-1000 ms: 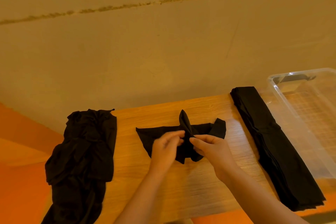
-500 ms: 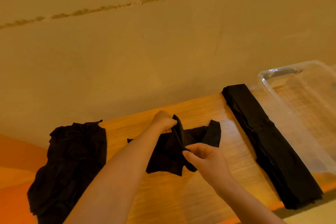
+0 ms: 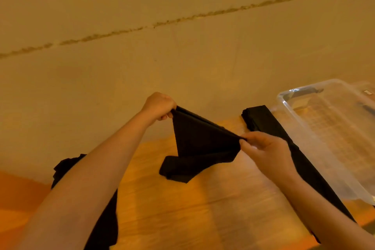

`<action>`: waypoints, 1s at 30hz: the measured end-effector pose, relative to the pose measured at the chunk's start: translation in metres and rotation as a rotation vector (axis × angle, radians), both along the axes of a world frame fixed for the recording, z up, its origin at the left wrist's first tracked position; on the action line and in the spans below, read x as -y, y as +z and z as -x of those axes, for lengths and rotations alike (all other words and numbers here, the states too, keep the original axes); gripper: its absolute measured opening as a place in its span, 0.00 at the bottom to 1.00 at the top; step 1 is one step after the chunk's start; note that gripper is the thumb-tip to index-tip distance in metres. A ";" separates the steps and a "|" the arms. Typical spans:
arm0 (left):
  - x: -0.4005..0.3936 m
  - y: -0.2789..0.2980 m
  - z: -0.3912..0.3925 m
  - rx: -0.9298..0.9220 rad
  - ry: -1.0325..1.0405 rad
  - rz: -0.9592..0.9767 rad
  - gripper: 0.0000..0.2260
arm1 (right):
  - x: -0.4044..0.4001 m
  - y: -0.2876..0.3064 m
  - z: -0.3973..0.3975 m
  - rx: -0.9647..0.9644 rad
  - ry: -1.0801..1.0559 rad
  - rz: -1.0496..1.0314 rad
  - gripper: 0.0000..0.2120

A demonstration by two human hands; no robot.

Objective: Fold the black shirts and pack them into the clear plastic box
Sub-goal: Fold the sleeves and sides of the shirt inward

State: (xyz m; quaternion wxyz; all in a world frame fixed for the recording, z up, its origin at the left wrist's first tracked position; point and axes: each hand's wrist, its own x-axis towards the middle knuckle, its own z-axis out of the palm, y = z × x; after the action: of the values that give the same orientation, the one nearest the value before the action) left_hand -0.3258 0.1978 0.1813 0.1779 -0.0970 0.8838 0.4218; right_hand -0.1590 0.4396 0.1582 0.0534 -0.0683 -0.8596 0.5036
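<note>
The left hand (image 3: 159,105) and right hand (image 3: 263,149) each pinch the black shirt (image 3: 199,144), stretching its edge taut above the worktop (image 3: 203,209), likely to square it for folding.

Blk shirt (image 3: 203,144) stretched taut, lifted; clear box (image 3: 324,138) right.
</note>
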 end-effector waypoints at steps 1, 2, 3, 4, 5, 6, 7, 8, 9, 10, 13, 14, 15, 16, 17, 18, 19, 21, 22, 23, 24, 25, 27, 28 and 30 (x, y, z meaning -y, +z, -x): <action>0.002 0.020 -0.002 -0.048 0.024 -0.026 0.09 | -0.006 0.013 0.014 -0.070 -0.006 -0.046 0.08; 0.004 0.040 -0.005 -0.089 0.053 -0.068 0.09 | -0.011 0.029 0.028 -0.137 -0.014 -0.082 0.07; 0.006 0.060 -0.008 -0.120 0.090 -0.127 0.09 | -0.015 0.045 0.041 -0.199 -0.023 -0.107 0.07; 0.008 0.079 -0.013 -0.144 0.133 -0.192 0.08 | -0.017 0.062 0.054 -0.255 -0.025 -0.123 0.06; 0.010 0.095 -0.017 -0.166 0.175 -0.250 0.08 | -0.018 0.077 0.065 -0.300 -0.020 -0.140 0.05; 0.012 0.109 -0.022 -0.185 0.207 -0.288 0.07 | -0.018 0.090 0.074 -0.329 -0.009 -0.163 0.05; 0.015 0.120 -0.027 -0.200 0.230 -0.305 0.06 | -0.017 0.100 0.082 -0.343 0.002 -0.193 0.05; 0.017 0.128 -0.032 -0.211 0.250 -0.307 0.05 | -0.016 0.108 0.088 -0.347 0.012 -0.219 0.06; 0.019 0.134 -0.036 -0.222 0.268 -0.301 0.05 | -0.014 0.115 0.092 -0.346 0.022 -0.234 0.06; 0.021 0.138 -0.041 -0.235 0.286 -0.293 0.04 | -0.012 0.120 0.095 -0.343 0.035 -0.242 0.07; 0.027 0.146 -0.049 -0.283 0.328 -0.273 0.05 | -0.006 0.131 0.098 -0.322 0.088 -0.258 0.06; 0.029 0.149 -0.051 -0.296 0.335 -0.262 0.06 | -0.005 0.133 0.098 -0.311 0.107 -0.259 0.05; 0.031 0.150 -0.053 -0.305 0.334 -0.249 0.06 | -0.003 0.136 0.098 -0.301 0.127 -0.262 0.05; 0.033 0.152 -0.054 -0.310 0.323 -0.233 0.06 | -0.003 0.137 0.099 -0.290 0.148 -0.266 0.05; 0.036 0.153 -0.056 -0.311 0.299 -0.218 0.07 | -0.003 0.139 0.099 -0.277 0.167 -0.268 0.05; 0.040 0.153 -0.058 -0.307 0.257 -0.205 0.07 | -0.004 0.140 0.100 -0.261 0.184 -0.266 0.05; 0.045 0.154 -0.060 -0.297 0.194 -0.195 0.09 | -0.005 0.141 0.101 -0.244 0.201 -0.264 0.05; 0.055 0.153 -0.063 -0.262 0.031 -0.151 0.13 | -0.009 0.143 0.104 -0.206 0.240 -0.268 0.05; 0.060 0.152 -0.065 -0.247 -0.038 -0.124 0.14 | -0.011 0.143 0.105 -0.187 0.265 -0.273 0.06; 0.063 0.150 -0.066 -0.241 -0.080 -0.104 0.14 | -0.013 0.143 0.107 -0.171 0.288 -0.277 0.06; 0.066 0.147 -0.065 -0.242 -0.089 -0.096 0.13 | -0.014 0.143 0.109 -0.156 0.309 -0.281 0.06; 0.068 0.145 -0.063 -0.247 -0.073 -0.093 0.11 | -0.014 0.142 0.111 -0.139 0.327 -0.283 0.06; 0.068 0.138 -0.057 -0.269 -0.027 -0.057 0.08 | -0.013 0.139 0.119 -0.103 0.351 -0.285 0.05; 0.067 0.135 -0.054 -0.290 -0.016 -0.024 0.06 | -0.012 0.136 0.123 -0.085 0.358 -0.291 0.05; 0.066 0.128 -0.047 -0.344 -0.003 0.038 0.05 | -0.009 0.131 0.133 -0.053 0.365 -0.306 0.05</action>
State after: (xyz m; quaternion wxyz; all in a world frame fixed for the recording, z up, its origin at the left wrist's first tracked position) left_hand -0.2785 0.1318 0.3096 0.0226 -0.0255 0.9091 0.4152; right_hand -0.2924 0.4485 0.2889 -0.0064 0.1103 -0.9223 0.3704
